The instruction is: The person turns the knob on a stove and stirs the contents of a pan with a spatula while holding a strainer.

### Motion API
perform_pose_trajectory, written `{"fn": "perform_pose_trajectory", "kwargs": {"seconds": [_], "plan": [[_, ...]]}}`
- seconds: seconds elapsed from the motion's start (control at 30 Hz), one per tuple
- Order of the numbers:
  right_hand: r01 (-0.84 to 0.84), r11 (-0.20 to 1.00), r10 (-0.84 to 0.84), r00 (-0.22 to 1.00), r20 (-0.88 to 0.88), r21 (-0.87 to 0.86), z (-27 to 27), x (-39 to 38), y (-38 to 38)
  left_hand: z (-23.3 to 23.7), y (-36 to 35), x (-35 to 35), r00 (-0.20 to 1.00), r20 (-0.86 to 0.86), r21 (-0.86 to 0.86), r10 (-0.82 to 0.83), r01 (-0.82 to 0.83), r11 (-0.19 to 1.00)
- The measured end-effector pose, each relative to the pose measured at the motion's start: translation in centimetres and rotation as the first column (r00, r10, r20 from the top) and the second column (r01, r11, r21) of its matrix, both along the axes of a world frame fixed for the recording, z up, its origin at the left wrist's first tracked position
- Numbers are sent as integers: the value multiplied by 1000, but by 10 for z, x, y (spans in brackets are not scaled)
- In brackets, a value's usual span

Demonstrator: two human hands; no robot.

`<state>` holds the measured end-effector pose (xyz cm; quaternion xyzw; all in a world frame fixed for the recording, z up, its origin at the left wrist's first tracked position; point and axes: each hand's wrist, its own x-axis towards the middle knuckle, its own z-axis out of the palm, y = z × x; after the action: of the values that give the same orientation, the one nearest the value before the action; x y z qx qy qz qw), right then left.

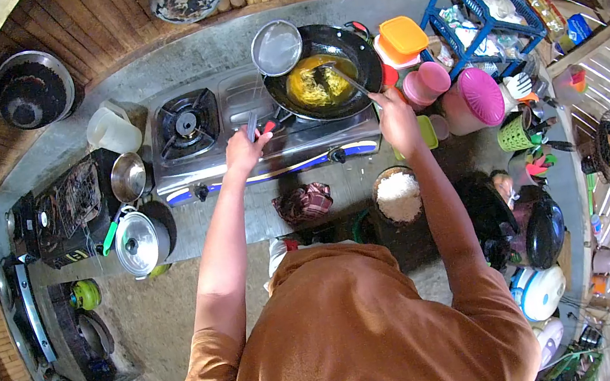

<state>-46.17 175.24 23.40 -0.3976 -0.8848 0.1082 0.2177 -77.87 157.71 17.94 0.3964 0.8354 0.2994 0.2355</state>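
A black wok [325, 67] with yellow oil and frying food sits on the right burner of a two-burner gas stove [232, 130]. My left hand [245, 149] grips the wok's handle [268, 124] at the stove's middle. My right hand [393, 114] holds a long utensil [348, 80] whose tip reaches into the oil. A round wire-mesh strainer [277, 47] rests on the wok's far left rim.
A bowl of white rice [398, 196] stands below the stove at right. Coloured plastic containers [455, 83] and a blue rack [481, 15] crowd the right. A lidded pot [139, 243], a small steel bowl [127, 176] and a white jug [111, 128] lie left. A folded cloth [304, 202] lies near the front.
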Motion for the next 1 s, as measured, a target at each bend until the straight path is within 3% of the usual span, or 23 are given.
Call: {"fn": "perform_pose_trajectory", "kwargs": {"seconds": [0.2, 0.3, 0.37, 0.47, 0.53, 0.57, 0.67, 0.8, 0.9, 1.0], "plan": [[20, 997, -4, 980, -199, 80, -9, 12, 40, -8, 2, -4, 995, -91, 15, -42, 44, 999], [100, 995, -97, 990, -106, 26, -18, 24, 59, -3, 1, -2, 999, -45, 5, -21, 21, 1000], [96, 992, -87, 991, -102, 79, -27, 29, 68, 0, 0, -1, 1000, -11, 2, -6, 6, 1000], [7, 1000, -6, 999, 40, -26, -55, 32, 84, -3, 1, -2, 1000, -12, -20, -12, 12, 1000], [-74, 968, 50, 993, -103, -238, -74, 28, 85, -9, 2, -4, 1000, -16, -9, -7, 7, 1000], [-71, 969, 48, 993, -104, -238, -84, 27, 85, -9, 2, -4, 1000, -16, -9, -10, 9, 1000], [-159, 790, 39, 977, -209, -593, -84, 23, 77, -3, 1, -3, 1000, 0, -24, -11, 11, 1000], [-204, 858, 147, 977, -154, -471, -56, 30, 50, 0, 0, -1, 1000, -2, -19, -10, 10, 1000], [-264, 904, 200, 956, -214, -335, -26, 39, 38, -2, 0, -2, 1000, -7, 4, -9, 9, 1000], [-145, 975, 139, 989, -45, -170, -5, 48, 42, -5, 0, -3, 999, -39, 19, -22, 23, 1000]]}}
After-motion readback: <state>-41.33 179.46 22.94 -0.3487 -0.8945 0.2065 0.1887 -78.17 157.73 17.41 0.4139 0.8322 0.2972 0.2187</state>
